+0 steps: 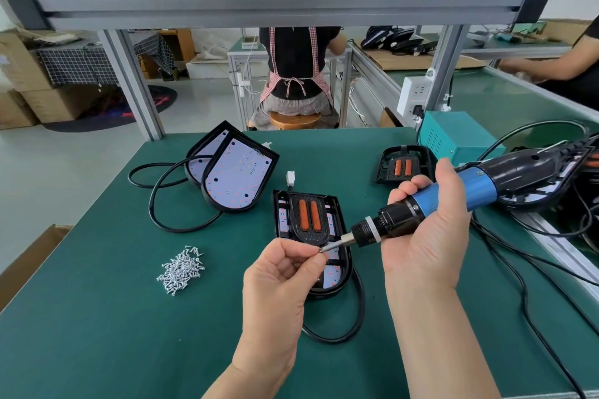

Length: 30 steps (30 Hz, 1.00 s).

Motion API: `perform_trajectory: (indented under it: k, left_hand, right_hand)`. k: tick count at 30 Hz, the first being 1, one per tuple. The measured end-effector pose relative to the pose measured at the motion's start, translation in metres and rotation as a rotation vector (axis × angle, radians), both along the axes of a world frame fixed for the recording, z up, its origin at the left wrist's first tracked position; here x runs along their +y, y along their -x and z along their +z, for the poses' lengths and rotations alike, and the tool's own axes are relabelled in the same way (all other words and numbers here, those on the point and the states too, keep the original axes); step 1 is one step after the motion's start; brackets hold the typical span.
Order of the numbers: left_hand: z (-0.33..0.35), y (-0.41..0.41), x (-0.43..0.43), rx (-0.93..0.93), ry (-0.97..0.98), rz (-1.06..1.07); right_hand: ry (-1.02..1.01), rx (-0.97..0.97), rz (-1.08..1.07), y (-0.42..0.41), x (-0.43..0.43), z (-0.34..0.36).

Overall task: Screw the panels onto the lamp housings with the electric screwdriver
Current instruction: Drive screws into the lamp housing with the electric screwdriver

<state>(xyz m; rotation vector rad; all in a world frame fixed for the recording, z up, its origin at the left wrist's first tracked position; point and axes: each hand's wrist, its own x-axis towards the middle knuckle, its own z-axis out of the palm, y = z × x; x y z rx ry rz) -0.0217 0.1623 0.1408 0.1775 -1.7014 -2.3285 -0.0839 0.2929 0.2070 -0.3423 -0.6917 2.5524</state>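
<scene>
My right hand [428, 230] grips the blue and black electric screwdriver [453, 201], held nearly level with its bit pointing left. My left hand [282, 272] pinches a small screw [321, 249] at the bit's tip. Beneath both hands lies a black lamp housing [337, 230] with a black panel [309, 217] bearing two orange strips laid on it. A pile of several silver screws [183, 270] sits to the left on the green table [113, 317]. Two more housings [236, 175] with white LED boards lean together further back.
A loose black panel [403, 165] lies at the back right beside a teal power box [453, 139]. Black cables [181, 223] loop across the table and trail off right. A cardboard box [29, 262] stands at the left edge. Other people work beyond.
</scene>
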Motion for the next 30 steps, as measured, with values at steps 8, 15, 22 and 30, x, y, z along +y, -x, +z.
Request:
perform_trajectory:
  k: [8,15,22,30]
  left_hand:
    - [-0.002,0.002,-0.002,0.032,0.089,-0.021]
    - [-0.005,0.003,-0.008,0.164,0.373,0.003]
    - [-0.008,-0.002,-0.003,0.348,0.651,0.164]
    - [-0.011,-0.001,-0.004,0.368,0.734,0.204]
  right_hand:
    - [-0.047,0.032,0.004,-0.001,0.002,-0.003]
    - [-0.093,0.048,0.027,-0.002,0.000,-0.006]
    - [-0.059,0.004,0.003,-0.002,-0.001,-0.008]
    - [-0.002,-0.062,-0.006,0.003,0.001,-0.015]
